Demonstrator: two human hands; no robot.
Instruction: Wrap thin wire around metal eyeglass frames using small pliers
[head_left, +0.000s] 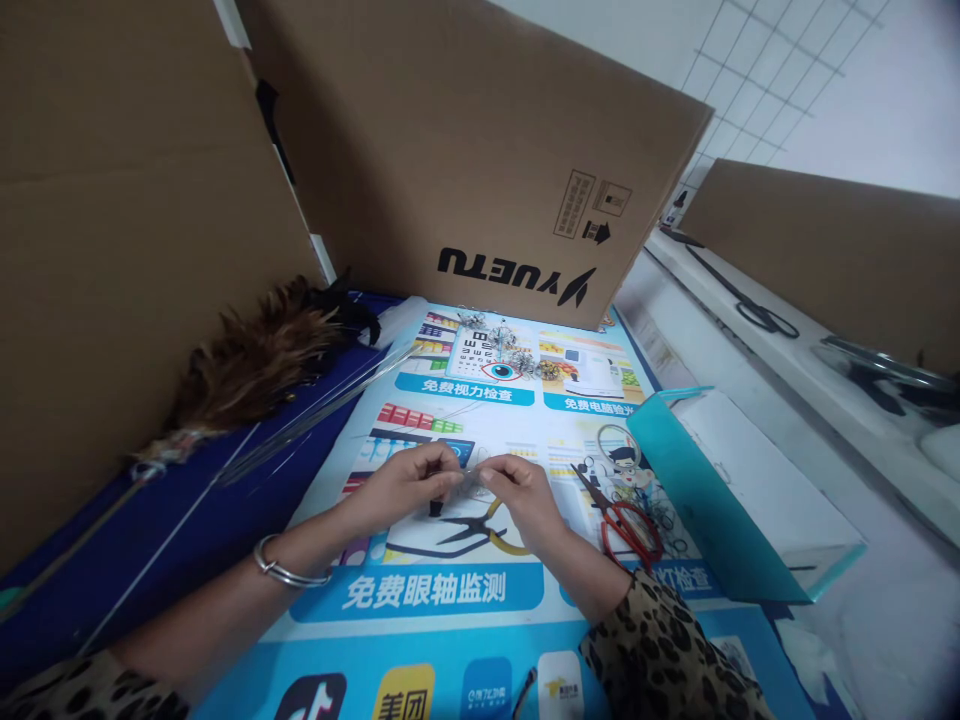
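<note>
Above the printed sheet, my left hand (424,478) and my right hand (521,497) meet, each pinched between thumb and fingertips. A small length of thin silvery wire (472,478) shows between them, its exact shape too fine to make out. Just below the fingers lie pliers (480,524) with dark jaws and yellow handles, partly hidden by my right hand. Scissors (628,528) with red handles rest to the right of my right wrist. A ring of coiled wire (619,446) and a tangle of small wire pieces (660,512) are beside the scissors.
Small wire clusters (510,350) sit toward the back of the printed sheet (420,640). Long straight wires (322,408) and a brown feather duster (251,350) lie at left. A teal box (742,490) stands at right. Large cardboard (465,150) walls the back; black scissors (757,312) rest on a ledge.
</note>
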